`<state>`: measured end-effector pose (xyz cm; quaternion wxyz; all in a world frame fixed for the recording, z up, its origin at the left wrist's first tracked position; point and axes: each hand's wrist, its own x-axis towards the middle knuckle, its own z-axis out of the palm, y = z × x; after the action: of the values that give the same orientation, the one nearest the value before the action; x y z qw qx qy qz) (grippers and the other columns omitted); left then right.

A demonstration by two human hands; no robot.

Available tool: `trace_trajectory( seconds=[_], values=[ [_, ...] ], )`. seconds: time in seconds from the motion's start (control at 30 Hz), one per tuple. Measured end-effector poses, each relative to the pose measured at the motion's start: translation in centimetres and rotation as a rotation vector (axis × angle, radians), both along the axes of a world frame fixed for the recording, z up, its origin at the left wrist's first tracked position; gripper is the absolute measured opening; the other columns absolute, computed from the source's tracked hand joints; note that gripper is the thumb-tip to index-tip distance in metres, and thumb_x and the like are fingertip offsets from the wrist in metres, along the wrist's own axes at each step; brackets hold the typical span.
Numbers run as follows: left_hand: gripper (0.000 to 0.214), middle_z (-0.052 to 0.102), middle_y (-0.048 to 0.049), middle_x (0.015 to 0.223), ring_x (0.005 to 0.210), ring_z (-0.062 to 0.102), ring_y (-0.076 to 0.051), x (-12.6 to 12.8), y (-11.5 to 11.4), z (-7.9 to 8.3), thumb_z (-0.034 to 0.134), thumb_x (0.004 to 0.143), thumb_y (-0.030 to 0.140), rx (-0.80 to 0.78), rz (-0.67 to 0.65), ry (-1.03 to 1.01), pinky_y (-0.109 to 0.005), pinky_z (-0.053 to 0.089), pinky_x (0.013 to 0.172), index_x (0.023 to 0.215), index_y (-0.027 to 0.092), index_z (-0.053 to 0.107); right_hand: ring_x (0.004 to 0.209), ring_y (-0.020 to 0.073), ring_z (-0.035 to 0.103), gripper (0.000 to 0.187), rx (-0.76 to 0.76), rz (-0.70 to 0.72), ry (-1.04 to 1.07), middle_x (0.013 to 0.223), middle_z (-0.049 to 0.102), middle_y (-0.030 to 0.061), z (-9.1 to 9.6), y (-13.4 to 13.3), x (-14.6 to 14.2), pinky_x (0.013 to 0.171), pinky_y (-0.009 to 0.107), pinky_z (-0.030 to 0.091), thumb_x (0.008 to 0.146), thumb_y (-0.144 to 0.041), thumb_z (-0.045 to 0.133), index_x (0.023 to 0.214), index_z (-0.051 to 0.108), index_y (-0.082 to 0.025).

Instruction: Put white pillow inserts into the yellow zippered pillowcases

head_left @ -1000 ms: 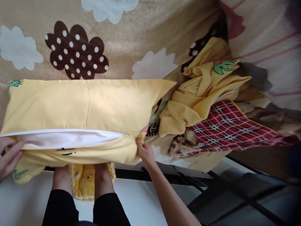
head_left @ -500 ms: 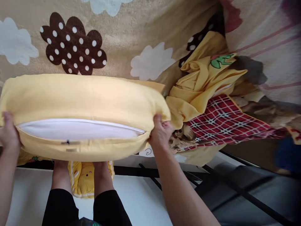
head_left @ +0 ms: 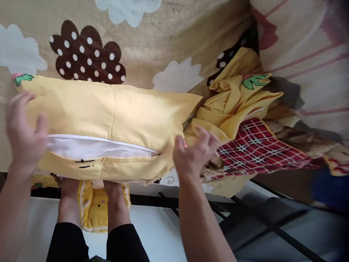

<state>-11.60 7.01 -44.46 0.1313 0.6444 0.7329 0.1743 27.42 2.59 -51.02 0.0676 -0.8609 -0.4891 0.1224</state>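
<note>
A yellow pillow (head_left: 141,109) in its pillowcase lies across the near edge of the bed. Its long slit gapes, showing the white pillow inside (head_left: 89,147); a white edging, perhaps a zipper, runs along the upper lip. My left hand (head_left: 24,127), slightly blurred, is over the left end with thumb and fingers apart. My right hand (head_left: 191,153) is at the right end, its fingers spread and nothing gripped. Whether either palm touches the fabric I cannot tell.
To the right lie a crumpled yellow cloth (head_left: 226,105) and a red plaid cloth (head_left: 251,145). A cloud-patterned blanket (head_left: 141,54) covers the bed. Below are my legs, a yellow cushion (head_left: 98,207) on the floor and a black metal bar (head_left: 286,233) at right.
Both hands have let go of the pillow's ends and opened. The pillow has settled flatter on the bed, and its corners now spread out.
</note>
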Motion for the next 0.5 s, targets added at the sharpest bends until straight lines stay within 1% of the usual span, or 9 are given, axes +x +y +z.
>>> trace_trajectory(
  seconds=[0.07,0.1,0.17,0.2,0.23,0.3,0.4,0.43,0.5],
  values=[
    [0.051,0.043,-0.0079,0.152,0.146,0.032,-0.023,6.1,2.2,-1.5,0.048,0.087,0.019,-0.05,-0.201,-0.061,-0.044,0.027,0.12,0.138,0.013,0.048,0.132,0.0295,0.047,0.049,0.075,0.344,0.133,0.139,0.053,0.0157,1.0,1.5,-5.3,0.108,0.051,0.034,0.094,-0.043,0.043,0.136,0.051,-0.017],
    [0.051,0.042,-0.0061,0.153,0.148,0.027,-0.023,8.8,2.7,-2.8,0.045,0.088,0.017,-0.093,-0.262,-0.095,-0.046,0.025,0.121,0.139,0.015,0.048,0.135,0.0266,0.044,0.049,0.052,0.486,0.215,0.143,0.051,0.0124,1.0,2.2,-8.1,0.11,0.048,0.033,0.098,-0.041,0.036,0.14,0.047,-0.02],
    [0.047,0.045,-0.0073,0.152,0.147,0.031,-0.023,12.6,2.5,-5.6,0.038,0.093,0.017,-0.253,-0.33,-0.134,-0.049,0.02,0.123,0.138,0.015,0.05,0.139,0.0225,0.041,0.049,-0.029,0.633,0.309,0.146,0.051,0.0079,0.0,3.6,-12.4,0.114,0.047,0.028,0.102,-0.035,0.023,0.144,0.045,-0.023],
    [0.046,0.045,-0.0088,0.152,0.146,0.032,-0.023,13.2,2.1,-6.8,0.036,0.095,0.018,-0.323,-0.348,-0.141,-0.05,0.017,0.124,0.138,0.014,0.05,0.14,0.0217,0.041,0.049,-0.071,0.665,0.331,0.146,0.051,0.0067,-0.9,4.2,-13.5,0.115,0.047,0.025,0.103,-0.033,0.02,0.144,0.045,-0.024],
    [0.046,0.044,-0.0099,0.152,0.146,0.032,-0.024,13.0,1.5,-7.7,0.037,0.096,0.022,-0.372,-0.342,-0.138,-0.051,0.013,0.124,0.139,0.014,0.051,0.141,0.0215,0.039,0.05,-0.105,0.679,0.337,0.147,0.051,0.0062,-1.9,4.7,-13.8,0.117,0.047,0.022,0.103,-0.034,0.02,0.144,0.046,-0.023],
    [0.049,0.036,-0.0094,0.157,0.149,0.026,-0.026,10.2,0.6,-8.6,0.043,0.097,0.034,-0.384,-0.231,-0.111,-0.053,0.003,0.125,0.142,0.017,0.049,0.143,0.0224,0.036,0.05,-0.146,0.651,0.306,0.15,0.047,0.0063,-4.1,5.5,-12.0,0.118,0.05,0.017,0.102,-0.038,0.025,0.145,0.046,-0.022],
    [0.063,0.02,-0.0062,0.164,0.152,0.01,-0.03,3.3,0.7,-8.6,0.049,0.094,0.049,-0.334,0.078,-0.013,-0.058,-0.011,0.121,0.15,0.022,0.039,0.146,0.0226,0.03,0.054,-0.238,0.459,0.198,0.155,0.039,0.0088,-6.5,5.4,-5.5,0.119,0.051,0.016,0.101,-0.039,0.025,0.149,0.04,-0.018],
    [0.066,0.017,-0.0058,0.164,0.152,0.007,-0.032,1.3,0.9,-8.6,0.047,0.095,0.051,-0.353,0.135,0.018,-0.06,-0.012,0.119,0.152,0.022,0.034,0.146,0.0224,0.03,0.055,-0.285,0.406,0.172,0.156,0.038,0.0099,-7.0,5.0,-3.2,0.119,0.051,0.018,0.101,-0.038,0.024,0.15,0.038,-0.017],
    [0.07,0.017,-0.0067,0.164,0.152,0.008,-0.033,-1.1,1.1,-9.1,0.044,0.096,0.054,-0.385,0.167,0.049,-0.062,-0.009,0.118,0.155,0.02,0.028,0.147,0.0236,0.029,0.058,-0.379,0.393,0.143,0.159,0.032,0.0118,-7.9,3.9,0.4,0.12,0.052,0.017,0.099,-0.037,0.025,0.153,0.031,-0.013]
  ],
)
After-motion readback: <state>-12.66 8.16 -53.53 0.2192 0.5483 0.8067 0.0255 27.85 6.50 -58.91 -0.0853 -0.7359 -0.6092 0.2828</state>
